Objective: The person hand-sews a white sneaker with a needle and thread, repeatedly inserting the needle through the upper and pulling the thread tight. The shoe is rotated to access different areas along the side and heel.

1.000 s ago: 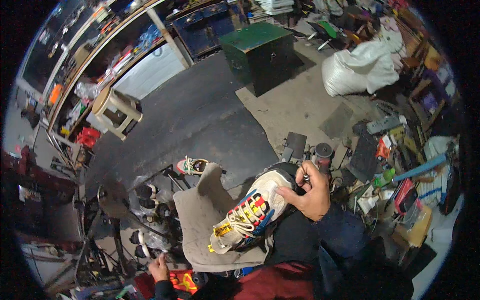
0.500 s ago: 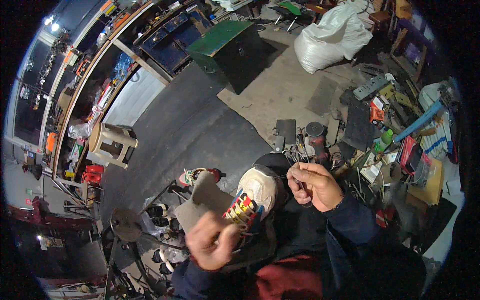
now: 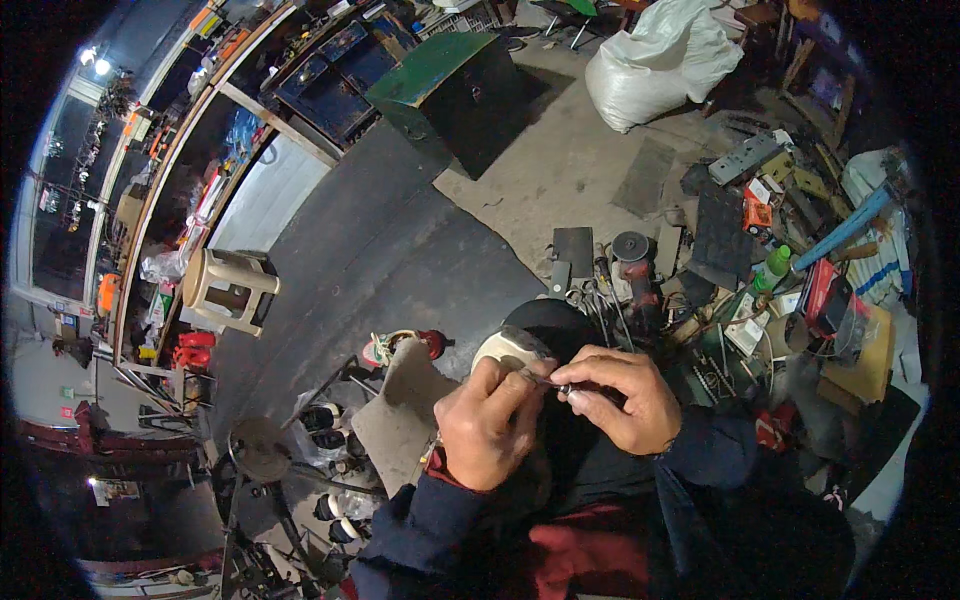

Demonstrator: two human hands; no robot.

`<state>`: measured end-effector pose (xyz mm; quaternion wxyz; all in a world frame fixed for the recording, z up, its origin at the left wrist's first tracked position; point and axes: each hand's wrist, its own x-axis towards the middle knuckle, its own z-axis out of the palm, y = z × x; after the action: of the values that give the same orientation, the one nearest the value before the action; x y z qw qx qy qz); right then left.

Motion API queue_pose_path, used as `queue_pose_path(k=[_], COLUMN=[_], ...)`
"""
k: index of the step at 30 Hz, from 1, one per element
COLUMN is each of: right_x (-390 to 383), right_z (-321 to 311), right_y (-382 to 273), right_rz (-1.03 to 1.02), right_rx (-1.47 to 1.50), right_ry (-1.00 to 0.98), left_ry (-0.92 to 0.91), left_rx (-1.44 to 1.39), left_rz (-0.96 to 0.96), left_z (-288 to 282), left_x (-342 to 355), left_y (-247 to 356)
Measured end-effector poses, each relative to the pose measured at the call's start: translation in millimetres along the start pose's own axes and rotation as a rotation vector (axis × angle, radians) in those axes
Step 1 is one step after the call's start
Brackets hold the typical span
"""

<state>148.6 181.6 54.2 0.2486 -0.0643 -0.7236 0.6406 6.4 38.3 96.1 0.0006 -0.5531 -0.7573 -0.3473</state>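
Observation:
A cream sneaker rests on my lap, its toe pointing away; my left hand and arm cover most of it. Over the toe, my left hand is closed in a pinch, and what sits between its fingertips is too small to make out. Close beside it on the right, my right hand grips a thin awl-like tool with a dark, shiny handle. The tool's slim tip meets the left fingertips.
Left of my lap lie a grey board, another shoe and a round-topped metal stand. A plastic stool stands farther left. On the right are an angle grinder and heaped tools. Ahead are a green box and a white sack.
My left hand has moved up and right from beside the laces to the sneaker's toe, meeting my right hand. The red and yellow laces are now covered. The dark-handled tool now shows.

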Motion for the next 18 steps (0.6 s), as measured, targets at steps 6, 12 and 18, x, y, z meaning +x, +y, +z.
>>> queue_pose_path(k=[6, 12, 18], right_x=[-8.5, 6.1, 11.7], right_z=[-3.5, -2.6, -19.5], right_y=[-1.3, 10.0, 8.0], right_rz=[0.408, 0.304, 0.282], right_rx=[0.279, 0.186, 0.394], right_ry=[0.055, 0.096, -0.012], left_ry=[0.051, 0.043, 0.168], left_rx=[-0.109, -0.214, -0.391], left_rz=[-0.018, -0.180, -0.328], left_z=[4.1, 7.2, 15.5], left_x=[6.6, 5.6, 8.8], left_y=[-4.4, -5.3, -15.2])
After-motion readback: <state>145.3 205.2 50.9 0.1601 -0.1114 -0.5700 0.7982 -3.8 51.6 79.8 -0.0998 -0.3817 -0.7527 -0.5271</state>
